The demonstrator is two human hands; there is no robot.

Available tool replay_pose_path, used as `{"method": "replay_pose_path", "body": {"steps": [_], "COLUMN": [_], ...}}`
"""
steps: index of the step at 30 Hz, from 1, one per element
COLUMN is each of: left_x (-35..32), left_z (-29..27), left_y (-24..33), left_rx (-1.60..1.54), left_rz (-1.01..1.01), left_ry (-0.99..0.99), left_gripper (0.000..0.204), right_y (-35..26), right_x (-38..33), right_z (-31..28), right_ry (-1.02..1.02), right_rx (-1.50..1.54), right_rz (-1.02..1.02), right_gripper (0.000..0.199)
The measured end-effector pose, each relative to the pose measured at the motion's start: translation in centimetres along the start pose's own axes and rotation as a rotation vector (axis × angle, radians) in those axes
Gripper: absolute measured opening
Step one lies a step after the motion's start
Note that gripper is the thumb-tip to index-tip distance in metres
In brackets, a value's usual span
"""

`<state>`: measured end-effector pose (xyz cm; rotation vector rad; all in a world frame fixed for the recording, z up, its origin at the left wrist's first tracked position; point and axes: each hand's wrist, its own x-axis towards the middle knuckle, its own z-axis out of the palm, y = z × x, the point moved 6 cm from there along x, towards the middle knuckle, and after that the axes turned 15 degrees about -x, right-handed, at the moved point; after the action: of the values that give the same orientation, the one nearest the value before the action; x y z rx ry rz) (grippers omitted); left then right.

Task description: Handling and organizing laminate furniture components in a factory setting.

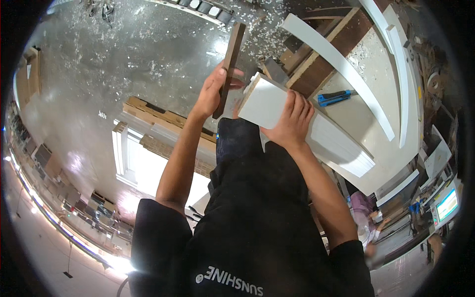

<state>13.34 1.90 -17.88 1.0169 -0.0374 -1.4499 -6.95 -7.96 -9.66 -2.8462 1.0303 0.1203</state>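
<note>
My left hand (212, 93) is closed round a narrow brown wooden strip (232, 62), tilted nearly upright, its thumb on the near face and fingertips showing past the far edge. Just to the right, my right hand (293, 121) grips a white board (264, 103) across its width, fingers over the far edge and thumb at the near one. The board's left end shows a raw brownish edge with small pale bits on it. Behind that hand, long white ribbed panels (339, 143) stretch right along the table. Whether the board is joined to them, I cannot tell.
A blue and black hand tool (335, 98) lies on the pale tabletop (368, 171). Curved white strips (341, 62) arch over the table beside a brown wooden frame (329, 54). Pale scraps litter the grey floor (143, 54). Cartons (148, 110) stand left; another person (366, 218) is lower right.
</note>
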Motion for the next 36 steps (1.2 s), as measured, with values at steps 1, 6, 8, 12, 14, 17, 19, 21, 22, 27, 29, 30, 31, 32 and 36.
{"method": "replay_pose_path", "body": {"steps": [1,6,8,12,14,17,19,21,22,27,29,30,31,32,36], "left_x": [0.0,-0.2,-0.3,0.0,0.2,0.0,-0.2,-0.2,-0.3,-0.3,-0.4,-0.5,-0.6,-0.7,-0.9], "left_z": [-0.1,0.2,-0.2,-0.2,-0.7,-0.1,-0.1,0.4,0.7,3.2,3.8,4.2,4.7,5.0,3.9], "left_y": [0.0,-4.2,-4.0,-4.7,-5.1,-4.6,-4.4,-4.3,-4.3,-2.2,-1.7,-1.2,-1.2,-0.9,-2.0], "left_rx": [-0.036,-0.025,0.014,-0.069,-0.117,-0.11,-0.053,-0.018,-0.02,0.128,0.179,0.228,0.233,0.343,0.39], "left_rz": [-0.005,-0.217,-0.297,-0.367,-0.369,-0.375,-0.372,-0.349,-0.355,-0.144,-0.086,-0.027,-0.022,0.054,0.226], "left_ry": [0.008,0.058,0.124,0.096,0.104,0.111,0.114,0.017,0.021,-0.057,-0.058,-0.055,-0.065,-0.05,0.041], "left_gripper": [0.068,0.063,0.063,0.066,0.066,0.064,0.063,0.063,0.063,0.067,0.067,0.067,0.067,0.068,0.065], "right_y": [0.0,-0.2,0.0,0.2,0.1,0.1,0.1,0.0,-0.1,0.0,-0.1,-0.1,0.0,0.0,0.2], "right_x": [0.0,-0.2,0.0,0.1,0.3,0.3,0.2,-0.1,-0.1,-0.1,0.1,0.2,0.3,0.3,-0.4], "right_z": [-0.1,-0.5,-0.1,-0.1,0.0,0.1,0.4,0.5,0.6,0.6,0.4,0.1,-0.1,0.1,0.5], "right_ry": [0.01,0.061,0.042,-0.003,0.025,0.015,-0.018,0.022,0.015,0.022,0.021,0.017,0.027,0.009,-0.009], "right_rx": [0.007,-0.005,-0.001,-0.012,-0.009,-0.005,-0.001,-0.038,-0.035,-0.022,-0.003,0.018,0.013,0.024,0.032], "right_rz": [0.004,0.012,0.003,0.039,0.031,0.026,0.023,0.018,0.019,0.022,0.02,0.015,0.02,0.021,0.039], "right_gripper": [0.121,0.118,0.118,0.117,0.117,0.116,0.115,0.124,0.124,0.127,0.126,0.125,0.125,0.125,0.127]}}
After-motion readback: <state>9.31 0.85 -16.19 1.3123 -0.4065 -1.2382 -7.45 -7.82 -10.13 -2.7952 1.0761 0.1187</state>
